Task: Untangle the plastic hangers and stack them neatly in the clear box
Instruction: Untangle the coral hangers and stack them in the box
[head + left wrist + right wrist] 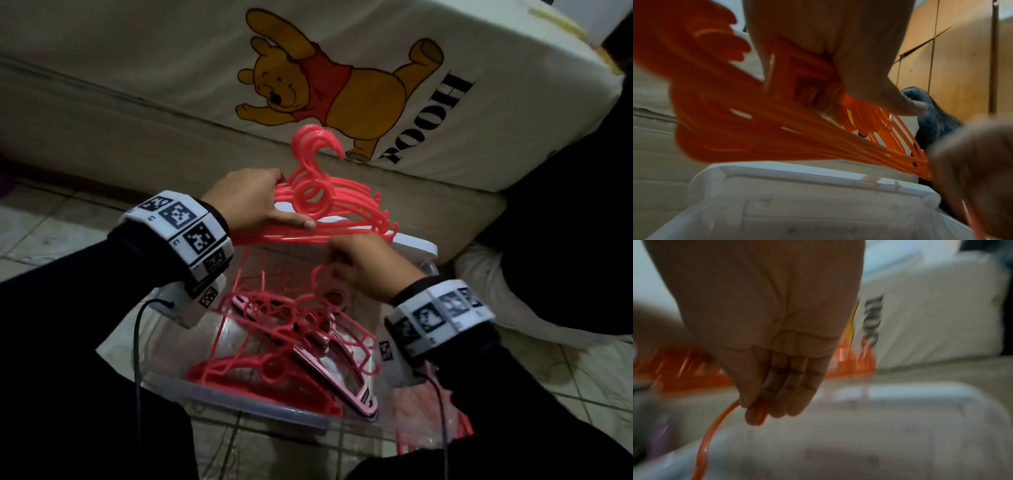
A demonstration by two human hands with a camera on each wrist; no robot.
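Left hand [253, 202] grips bunch of hangers [329, 205] at one end, thumb pressed along bottom bars. Bunch lined up, hooks together, held just above far edge of clear box [239, 390].

Right hand [363, 263] just below bunch, fingers pinch hook of one more hanger [715, 423], lifting it from pile.

Under both hands, inside box: messy pile of hangers [287, 332], still hooked together.

Judgement: about half sorted. Left to do: pull rest apart, lay all flat in box.
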